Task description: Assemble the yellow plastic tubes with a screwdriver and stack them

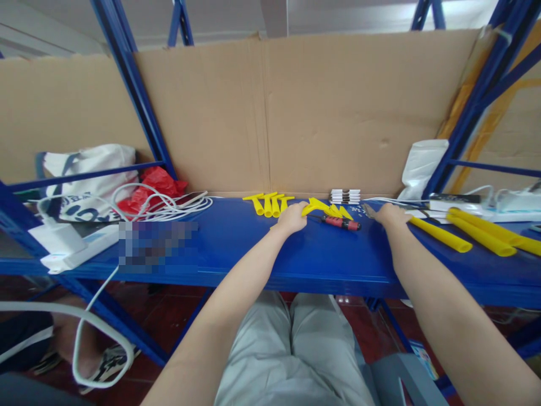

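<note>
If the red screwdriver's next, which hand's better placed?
Probably the right hand: the handle of the red screwdriver points toward it, and the left hand holds a yellow piece. Whether the right hand holds something is unclear.

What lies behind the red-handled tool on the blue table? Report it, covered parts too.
Behind the red-handled tool lie small yellow pieces, then a white stack before the cardboard. The stack covers some cardboard; what is there cannot be seen.
</note>
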{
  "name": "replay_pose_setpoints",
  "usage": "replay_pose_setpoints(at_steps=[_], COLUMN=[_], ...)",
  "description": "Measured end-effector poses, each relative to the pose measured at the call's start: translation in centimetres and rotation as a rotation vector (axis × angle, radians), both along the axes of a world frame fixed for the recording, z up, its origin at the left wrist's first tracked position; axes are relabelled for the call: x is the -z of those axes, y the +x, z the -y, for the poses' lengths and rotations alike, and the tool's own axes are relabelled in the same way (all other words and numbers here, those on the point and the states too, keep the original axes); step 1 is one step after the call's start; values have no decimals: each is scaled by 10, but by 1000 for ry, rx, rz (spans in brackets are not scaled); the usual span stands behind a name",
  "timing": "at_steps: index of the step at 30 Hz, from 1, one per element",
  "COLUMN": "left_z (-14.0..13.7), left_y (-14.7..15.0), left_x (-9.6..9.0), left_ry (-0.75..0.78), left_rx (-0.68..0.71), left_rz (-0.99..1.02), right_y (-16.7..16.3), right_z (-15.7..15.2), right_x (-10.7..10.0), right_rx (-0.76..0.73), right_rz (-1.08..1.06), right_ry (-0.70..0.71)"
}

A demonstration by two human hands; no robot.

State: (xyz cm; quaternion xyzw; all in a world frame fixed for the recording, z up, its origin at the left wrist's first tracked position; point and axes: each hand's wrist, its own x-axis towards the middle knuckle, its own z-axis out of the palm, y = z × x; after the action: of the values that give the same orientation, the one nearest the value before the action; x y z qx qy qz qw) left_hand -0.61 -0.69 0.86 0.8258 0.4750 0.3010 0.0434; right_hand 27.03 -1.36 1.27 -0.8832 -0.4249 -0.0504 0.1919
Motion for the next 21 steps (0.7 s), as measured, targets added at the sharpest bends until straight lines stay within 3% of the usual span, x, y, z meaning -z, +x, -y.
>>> replay_pose_setpoints(at_steps=[13, 21], left_z=[2, 1], left_y=[0, 0], left_x=[-3, -2], left_ry=[-35, -28], left_rx=[-3, -4], left_rz=[-119, -126], right_y=[7, 12], right_z=[-10, -13], right_x=[8, 8], right_rx=[91, 97], right_rz=[-174, -193], right_ry=[61, 0])
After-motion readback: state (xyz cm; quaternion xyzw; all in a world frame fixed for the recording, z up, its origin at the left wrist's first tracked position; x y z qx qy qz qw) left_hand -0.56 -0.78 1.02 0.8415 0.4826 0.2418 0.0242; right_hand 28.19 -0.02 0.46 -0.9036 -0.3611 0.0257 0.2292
